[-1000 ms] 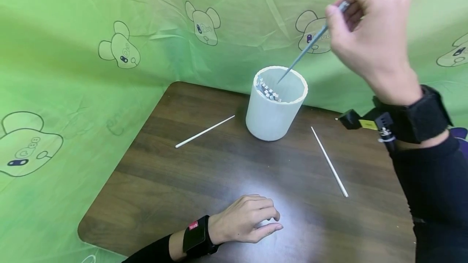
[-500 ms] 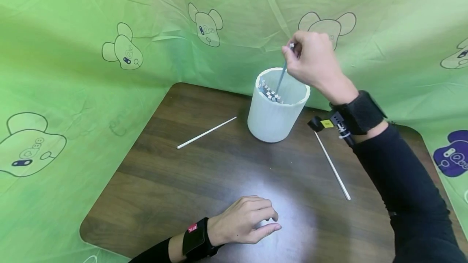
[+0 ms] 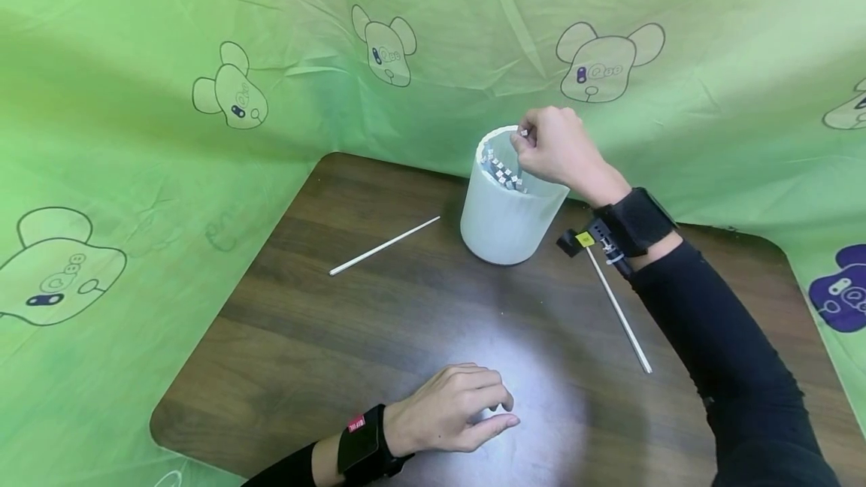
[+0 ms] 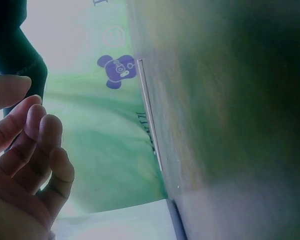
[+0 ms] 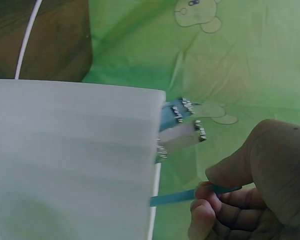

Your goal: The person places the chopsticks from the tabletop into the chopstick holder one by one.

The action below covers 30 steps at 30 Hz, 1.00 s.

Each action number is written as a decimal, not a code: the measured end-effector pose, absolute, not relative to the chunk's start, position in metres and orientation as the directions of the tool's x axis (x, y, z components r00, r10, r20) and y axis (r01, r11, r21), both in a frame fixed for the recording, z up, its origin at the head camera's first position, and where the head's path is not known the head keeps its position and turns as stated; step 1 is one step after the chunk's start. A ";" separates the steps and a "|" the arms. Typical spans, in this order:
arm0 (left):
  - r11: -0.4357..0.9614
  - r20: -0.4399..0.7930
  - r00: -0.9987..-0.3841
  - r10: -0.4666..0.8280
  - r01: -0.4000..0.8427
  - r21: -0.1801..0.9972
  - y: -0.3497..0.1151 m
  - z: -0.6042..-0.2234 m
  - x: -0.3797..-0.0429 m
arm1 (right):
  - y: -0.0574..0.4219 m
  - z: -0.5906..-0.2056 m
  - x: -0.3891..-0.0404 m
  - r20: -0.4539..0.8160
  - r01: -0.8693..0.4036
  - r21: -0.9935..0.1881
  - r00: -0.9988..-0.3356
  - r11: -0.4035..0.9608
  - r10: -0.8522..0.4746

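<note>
My right hand point(image 3: 561, 147) is over the mouth of a tall white cylindrical container point(image 3: 507, 224). Its thumb and fingers pinch a blue chopstick point(image 5: 171, 198) near the top end, and the lower part goes down inside, behind the wall. Several chopsticks point(image 3: 502, 173) with patterned ends stand bunched along the container's near left inner side. My left hand point(image 3: 453, 408) is low over the front of the table, fingers loosely bent and holding nothing. In the left wrist view, daylight shows between its thumb and fingertips.
One white chopstick point(image 3: 384, 246) lies on the wooden table point(image 3: 291, 337) left of the container. Another white chopstick point(image 3: 622, 318) lies at the right, its far end under the right wrist's camera. A green printed cloth point(image 3: 460, 36) hangs behind and along the sides.
My right hand has moved left and down from the upper right, lowering the blue chopstick into the container. The left hand has stayed in place.
</note>
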State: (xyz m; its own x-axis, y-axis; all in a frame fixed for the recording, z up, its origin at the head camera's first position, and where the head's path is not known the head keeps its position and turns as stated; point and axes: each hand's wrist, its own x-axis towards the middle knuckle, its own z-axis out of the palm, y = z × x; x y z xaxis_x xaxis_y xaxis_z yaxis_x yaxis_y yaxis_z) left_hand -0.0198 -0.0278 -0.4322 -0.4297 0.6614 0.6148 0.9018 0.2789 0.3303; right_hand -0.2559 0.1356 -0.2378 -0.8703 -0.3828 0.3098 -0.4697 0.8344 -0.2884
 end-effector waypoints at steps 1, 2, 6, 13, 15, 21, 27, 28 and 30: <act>0.279 0.615 -0.430 0.661 0.902 0.330 -0.028 -0.432 -0.020 | 0.136 -0.240 -0.256 0.320 -0.481 -0.277 -0.862 0.832 -0.392; 0.279 0.615 -0.430 0.661 0.902 0.331 -0.028 -0.433 -0.020 | 0.136 -0.242 -0.256 0.325 -0.491 -0.269 -0.856 0.829 -0.402; 0.284 0.608 -0.438 0.662 0.897 0.338 -0.027 -0.433 -0.021 | 0.136 -0.252 -0.258 0.294 -0.522 -0.264 -0.845 0.811 -0.448; 0.287 0.612 -0.451 0.649 0.891 0.352 -0.031 -0.432 -0.026 | 0.141 -0.258 -0.261 0.150 -0.497 -0.379 -0.865 0.781 -0.478; 0.297 0.614 -0.465 0.637 0.884 0.362 -0.034 -0.431 -0.029 | 0.143 -0.257 -0.262 0.114 -0.485 -0.399 -0.868 0.778 -0.483; 0.343 0.610 -0.500 0.615 0.866 0.364 -0.046 -0.428 -0.044 | 0.143 -0.258 -0.261 0.093 -0.494 -0.409 -0.859 0.768 -0.503; 0.434 0.541 -0.605 0.584 0.796 0.421 -0.063 -0.425 -0.063 | 0.146 -0.264 -0.261 0.137 -0.515 -0.436 -0.849 0.738 -0.511; 0.449 0.529 -0.623 0.577 0.782 0.432 -0.066 -0.424 -0.066 | 0.147 -0.265 -0.261 0.144 -0.519 -0.440 -0.846 0.733 -0.513; 0.473 0.505 -0.653 0.564 0.757 0.451 -0.071 -0.421 -0.072 | 0.148 -0.265 -0.260 0.156 -0.519 -0.444 -0.847 0.730 -0.508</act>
State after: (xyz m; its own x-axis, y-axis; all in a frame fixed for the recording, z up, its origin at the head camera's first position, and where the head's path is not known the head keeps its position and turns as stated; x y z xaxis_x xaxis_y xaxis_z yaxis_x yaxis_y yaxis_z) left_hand -0.0719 -0.0713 -0.4205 -0.6535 0.5642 0.5046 0.7568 0.4732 0.4510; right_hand -0.2599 0.1483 -0.2654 -0.8474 -0.5075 0.1558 -0.5190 0.7302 -0.4444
